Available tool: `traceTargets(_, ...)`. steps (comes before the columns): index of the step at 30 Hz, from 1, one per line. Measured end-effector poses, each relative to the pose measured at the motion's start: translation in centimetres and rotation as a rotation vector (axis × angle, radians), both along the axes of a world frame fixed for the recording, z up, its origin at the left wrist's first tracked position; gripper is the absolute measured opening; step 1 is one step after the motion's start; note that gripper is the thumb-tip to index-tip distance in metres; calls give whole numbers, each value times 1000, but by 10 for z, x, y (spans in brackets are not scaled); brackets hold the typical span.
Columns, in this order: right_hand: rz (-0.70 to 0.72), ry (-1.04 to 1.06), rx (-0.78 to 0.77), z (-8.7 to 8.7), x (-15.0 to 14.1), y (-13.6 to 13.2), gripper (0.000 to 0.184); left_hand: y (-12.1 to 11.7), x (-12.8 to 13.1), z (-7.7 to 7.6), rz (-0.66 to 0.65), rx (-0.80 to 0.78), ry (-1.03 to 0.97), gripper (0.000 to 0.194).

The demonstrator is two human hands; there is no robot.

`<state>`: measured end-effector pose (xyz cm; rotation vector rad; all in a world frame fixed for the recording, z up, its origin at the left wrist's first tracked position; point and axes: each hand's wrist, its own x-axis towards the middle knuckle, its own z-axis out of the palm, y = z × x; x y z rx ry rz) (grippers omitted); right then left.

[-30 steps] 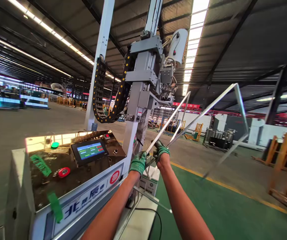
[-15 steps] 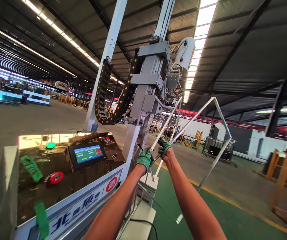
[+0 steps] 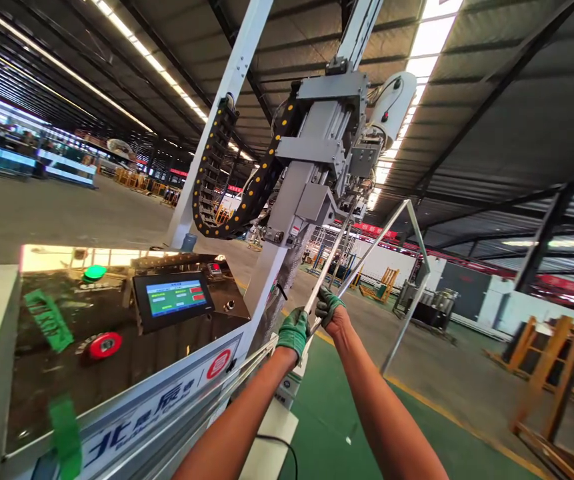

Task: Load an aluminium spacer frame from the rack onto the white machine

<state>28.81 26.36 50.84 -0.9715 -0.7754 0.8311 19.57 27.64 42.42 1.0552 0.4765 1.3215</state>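
Both my hands wear green gloves and grip a thin silver metal frame (image 3: 409,223) held out in front of me. My left hand (image 3: 293,331) is closed on the frame's near bar. My right hand (image 3: 329,308) grips the same frame just beside it, a little higher. The frame slants up and to the right, its far corner bent near the machine head (image 3: 331,150). One bar (image 3: 403,325) of the frame drops down toward the floor on the right.
A grey machine column (image 3: 287,220) with a black cable chain (image 3: 213,173) rises at centre. Left of it stands a control console (image 3: 117,373) with a touchscreen (image 3: 173,297) and a red button (image 3: 104,345). Green floor (image 3: 337,427) lies below; wooden racks (image 3: 547,380) stand right.
The frame has swung in toward the machine, and its far corner now sits closer and further left. Both hands kept their grip and shifted slightly right; the view tilted up.
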Motion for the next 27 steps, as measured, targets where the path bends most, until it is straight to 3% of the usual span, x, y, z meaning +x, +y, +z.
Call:
traceTargets(8, -5, -25, -15, -14, -3, 3, 41, 6, -1, -17, -94, -1, -7, 23)
traceTargets(20, 42, 5, -75, -19, -1, 5, 41, 12, -16, -12, -40, 27, 72, 14)
traceTargets(27, 44, 31, -30, -20, -7, 6, 41, 14, -26, -10, -43, 62, 125, 24)
